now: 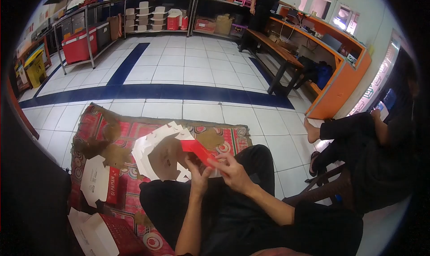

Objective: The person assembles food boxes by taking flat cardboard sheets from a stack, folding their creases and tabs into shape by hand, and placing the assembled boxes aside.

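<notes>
Red carton (195, 149): in both hands, above the lap
Left hand (198, 175): fingers closed on its near end
Right hand (234, 174): fingers pinching its right side
White carton sheets (145, 154): just beyond, on the patterned mat (134, 127)
Lettered box (99, 182): on the mat, left

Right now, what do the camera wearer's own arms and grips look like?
The left grip and right grip are human hands without gloves. Both forearms are bare; a black sleeve ends near the right elbow. The left sleeve is unclear.
</notes>
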Tool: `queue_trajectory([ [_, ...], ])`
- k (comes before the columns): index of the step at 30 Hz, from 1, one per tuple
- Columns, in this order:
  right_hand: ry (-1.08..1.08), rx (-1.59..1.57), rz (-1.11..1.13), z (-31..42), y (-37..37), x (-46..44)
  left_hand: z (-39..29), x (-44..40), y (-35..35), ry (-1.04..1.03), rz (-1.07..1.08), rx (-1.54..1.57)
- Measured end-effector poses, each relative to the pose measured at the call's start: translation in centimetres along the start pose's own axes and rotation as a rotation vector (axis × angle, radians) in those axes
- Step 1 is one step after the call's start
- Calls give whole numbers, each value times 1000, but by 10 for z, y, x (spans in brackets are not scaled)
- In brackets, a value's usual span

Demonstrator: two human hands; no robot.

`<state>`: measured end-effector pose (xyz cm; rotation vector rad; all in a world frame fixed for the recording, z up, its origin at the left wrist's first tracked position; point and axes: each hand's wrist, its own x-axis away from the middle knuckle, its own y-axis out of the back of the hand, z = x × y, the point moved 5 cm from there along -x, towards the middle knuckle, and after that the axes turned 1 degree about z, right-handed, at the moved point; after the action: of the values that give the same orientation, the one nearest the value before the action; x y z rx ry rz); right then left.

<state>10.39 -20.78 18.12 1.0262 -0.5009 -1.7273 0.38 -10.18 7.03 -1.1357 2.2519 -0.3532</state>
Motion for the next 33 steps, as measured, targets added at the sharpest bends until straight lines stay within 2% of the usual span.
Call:
queue_trajectory([
  [1, 28, 46, 98, 3, -7, 2, -2, -2, 4, -35, -101, -35],
  [2, 28, 46, 99, -1, -11, 4, -4, -3, 7, -69, -203, -69],
  [3, 76, 15, 46, -1, -13, 3, -3, -4, 5, -69, -204, -69],
  [5, 124, -19, -5, -5, -16, 4, 4, -4, 8, 93, -303, -26],
  [8, 145, -25, -110, 1, -7, 1, 3, -4, 10, 156, -219, 43],
  [10, -214, -242, -207, -8, -2, 5, -15, -4, -1, 112, -253, 1],
  [11, -218, -244, -208, -19, -10, 5, -23, -4, -5, 61, -288, -42],
  [12, -284, -391, -365, -42, -16, 8, -20, -2, -6, 64, -287, -44],
  [14, -353, -541, -523, -51, -17, 14, -14, 3, -9, 62, -252, -353],
  [16, -520, -692, -478, -42, -15, 12, -28, 4, -19, -2, -297, -416],
  [17, -518, -691, -477, -45, -16, 13, -19, 6, -16, 77, -318, -428],
  [19, -320, -357, -477, -38, -12, 16, -19, 8, -16, 165, -342, -440],
  [20, -327, -357, -473, -41, -14, 19, -19, 6, -15, 158, -380, -289],
  [21, -239, -312, -464, -36, -13, 18, -21, 6, -14, 147, -416, -138],
  [22, -147, -268, -455, -31, -13, 17, -19, 7, -12, 150, -420, -139],
  [24, -165, -306, -436, -33, -16, 20, -12, 5, -11, 156, -326, -35],
  [26, -177, -343, -417, -36, -16, 20, -7, 6, -9, 166, -320, -12],
  [28, -102, -159, -381, -27, -8, 17, -10, 7, -11, 180, -310, 14],
  [29, -103, -158, -377, -25, -3, 16, -12, 9, -11, 191, -323, -35],
  [31, 50, -18, -269, -11, 1, 11, -14, 11, -11, 206, -338, -81],
  [33, 75, 56, -231, -9, 2, 8, -16, 13, -12, 193, -316, -174],
])
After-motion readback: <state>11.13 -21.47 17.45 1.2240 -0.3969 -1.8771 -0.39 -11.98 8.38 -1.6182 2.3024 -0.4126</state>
